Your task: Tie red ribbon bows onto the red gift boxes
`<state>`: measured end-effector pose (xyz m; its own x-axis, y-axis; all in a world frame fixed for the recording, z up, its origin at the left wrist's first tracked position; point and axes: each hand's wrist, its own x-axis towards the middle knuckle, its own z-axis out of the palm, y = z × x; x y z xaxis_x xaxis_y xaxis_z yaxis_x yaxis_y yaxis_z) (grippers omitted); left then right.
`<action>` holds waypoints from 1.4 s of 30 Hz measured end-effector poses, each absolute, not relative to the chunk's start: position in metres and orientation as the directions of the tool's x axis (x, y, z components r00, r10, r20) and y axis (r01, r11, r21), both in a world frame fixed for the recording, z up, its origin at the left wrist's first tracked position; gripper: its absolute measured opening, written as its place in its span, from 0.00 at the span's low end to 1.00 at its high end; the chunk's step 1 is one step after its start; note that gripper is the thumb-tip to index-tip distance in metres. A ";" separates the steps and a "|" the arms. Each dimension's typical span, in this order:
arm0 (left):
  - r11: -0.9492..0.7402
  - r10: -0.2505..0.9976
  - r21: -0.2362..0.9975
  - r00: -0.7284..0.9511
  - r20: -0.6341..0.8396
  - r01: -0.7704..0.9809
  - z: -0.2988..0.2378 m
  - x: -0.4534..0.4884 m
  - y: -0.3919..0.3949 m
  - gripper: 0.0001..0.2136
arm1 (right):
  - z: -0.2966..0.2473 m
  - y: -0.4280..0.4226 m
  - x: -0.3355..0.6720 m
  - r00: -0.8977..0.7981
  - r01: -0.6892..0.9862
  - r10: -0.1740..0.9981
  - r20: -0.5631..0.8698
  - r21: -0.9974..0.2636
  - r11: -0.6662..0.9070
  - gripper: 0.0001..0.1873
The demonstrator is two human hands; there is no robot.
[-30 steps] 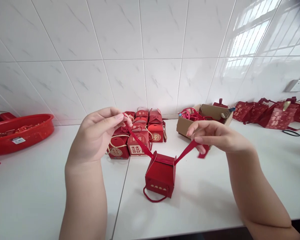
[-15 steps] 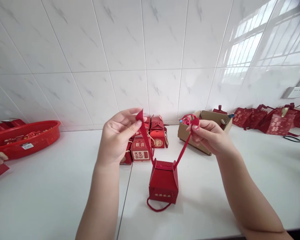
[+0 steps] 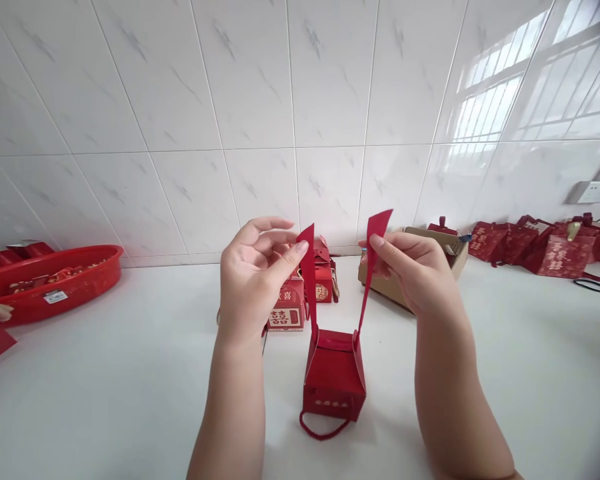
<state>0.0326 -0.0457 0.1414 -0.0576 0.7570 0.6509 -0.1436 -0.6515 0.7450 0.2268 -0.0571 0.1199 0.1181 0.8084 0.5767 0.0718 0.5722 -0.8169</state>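
A small, deep-red cardboard box with sloping upper panels [image 3: 333, 377] stands upright on the smooth white table [image 3: 130, 387], out from the far edge where it meets the tiled wall. A flat, dark-red fabric ribbon [image 3: 307, 287] rises from both sides of the box's top, with a glossy strip lying across the top between. The left hand [image 3: 253, 283] has thumb and finger pinched on one end, its other fingers loosely spread; the right hand [image 3: 425, 270] clamps the opposite end between thumb and finger. The box should be light and fairly stiff, yet its thin walls would likely crease under a hard squeeze, so the lower side walls look the safest hold. The ribbon looks soft, limp and slightly slippery, best pinched near its slanted tips. A twisted, dark-red cord handle [image 3: 323, 437] droops in a loop at the box's front base, rougher in texture than the plain card. Toward the table's far edge sit red printed cardboard boxes [image 3: 285, 317] and a brown corrugated carton [image 3: 393, 295]; a shiny, red plastic basin [image 3: 97, 251] rests near the far left corner.
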 end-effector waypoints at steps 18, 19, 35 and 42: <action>-0.659 0.724 0.735 0.130 0.677 -0.159 0.135 0.043 -0.059 0.09 | 0.117 -0.063 0.214 -0.116 -0.092 0.784 0.610 -0.792 0.603 0.09; -0.659 0.718 0.729 0.134 0.683 -0.185 0.134 0.045 -0.059 0.07 | 0.117 -0.062 0.211 -0.200 -0.103 0.788 0.583 -0.812 0.574 0.09; -0.720 0.681 0.663 -0.026 0.732 -0.206 0.134 0.049 -0.049 0.06 | 0.111 -0.061 0.193 -0.183 -0.185 0.799 0.572 -0.819 0.544 0.08; -0.766 0.643 0.627 -0.161 0.749 -0.142 0.132 0.050 -0.048 0.04 | 0.113 -0.059 0.200 0.161 -0.045 0.747 0.645 -0.752 0.658 0.08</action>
<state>0.0504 -0.0477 0.1321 -0.1610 0.6429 0.7488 -0.1417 -0.7659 0.6271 0.1998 -0.0592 0.1134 0.1605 0.7473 0.6448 -0.0449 0.6582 -0.7515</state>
